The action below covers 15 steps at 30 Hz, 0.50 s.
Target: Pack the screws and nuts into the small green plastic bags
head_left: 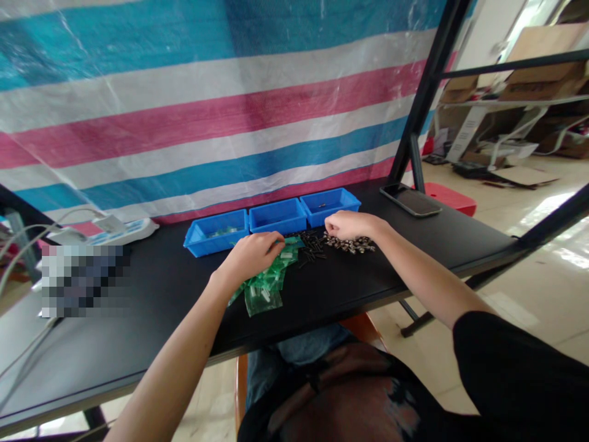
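My left hand (256, 253) is over a heap of small green plastic packets (264, 288), its fingers curled together. Whatever those fingertips pinch is hidden from me. At a pile of small shiny metal fittings (356, 245), my right hand (347, 225) has its fingers bent down and closed; I cannot see what is in them. Dark screws (313, 247) lie loose between the two piles. Behind stands a row of blue trays: the left tray (193, 245) has some packets in it, then comes the middle tray (278, 221), and the right tray (354, 197) has a small piece inside.
A phone (410, 201) lies at the table's right back. To the left are a white power strip (133, 232), cables and a blurred-out object (85, 279). Black frame posts (421, 92) flank the black table (161, 307); a striped sheet (221, 116) hangs behind.
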### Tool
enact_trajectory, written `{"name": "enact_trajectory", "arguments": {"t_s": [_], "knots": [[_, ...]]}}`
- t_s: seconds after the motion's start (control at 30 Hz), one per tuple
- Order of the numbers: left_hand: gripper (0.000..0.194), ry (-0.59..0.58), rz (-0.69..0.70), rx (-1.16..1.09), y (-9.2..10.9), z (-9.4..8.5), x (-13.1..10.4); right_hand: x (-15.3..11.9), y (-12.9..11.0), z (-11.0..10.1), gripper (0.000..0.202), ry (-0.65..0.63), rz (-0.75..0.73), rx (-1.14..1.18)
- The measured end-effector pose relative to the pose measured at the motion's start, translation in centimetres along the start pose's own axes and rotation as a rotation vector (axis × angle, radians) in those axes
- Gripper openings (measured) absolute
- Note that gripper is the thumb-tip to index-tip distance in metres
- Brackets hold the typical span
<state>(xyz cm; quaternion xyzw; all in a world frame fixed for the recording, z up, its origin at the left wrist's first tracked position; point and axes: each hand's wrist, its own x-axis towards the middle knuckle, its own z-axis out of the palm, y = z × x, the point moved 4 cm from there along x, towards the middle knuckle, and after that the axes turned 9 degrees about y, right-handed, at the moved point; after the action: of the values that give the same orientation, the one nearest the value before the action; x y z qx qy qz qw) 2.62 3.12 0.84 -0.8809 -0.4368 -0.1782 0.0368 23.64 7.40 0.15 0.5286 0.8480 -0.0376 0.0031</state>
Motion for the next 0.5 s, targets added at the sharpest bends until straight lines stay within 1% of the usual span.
{"name": "enact_trajectory", "arguments": {"t_s": [0.13,0.27,0.37,0.5], "knots": [[0.029,0.0,0.005,0.001,0.0,0.0,0.0,-0.1,0.0,-0.2,0.017,0.024,0.003,-0.001],[0.029,0.01,0.007,0.006,-0.2,0.1,-0.1,-0.2,-0.6,-0.8,0.015,0.074,-0.02,0.074],[0.029,0.051,0.018,0.02,-0.1,0.0,-0.1,-0.3,-1.7,-1.0,0.013,0.131,-0.062,0.149],[0.029,0.129,0.031,0.053,0.6,-0.4,0.1,-0.4,-3.8,-0.7,0.013,0.259,-0.135,0.194]]}}
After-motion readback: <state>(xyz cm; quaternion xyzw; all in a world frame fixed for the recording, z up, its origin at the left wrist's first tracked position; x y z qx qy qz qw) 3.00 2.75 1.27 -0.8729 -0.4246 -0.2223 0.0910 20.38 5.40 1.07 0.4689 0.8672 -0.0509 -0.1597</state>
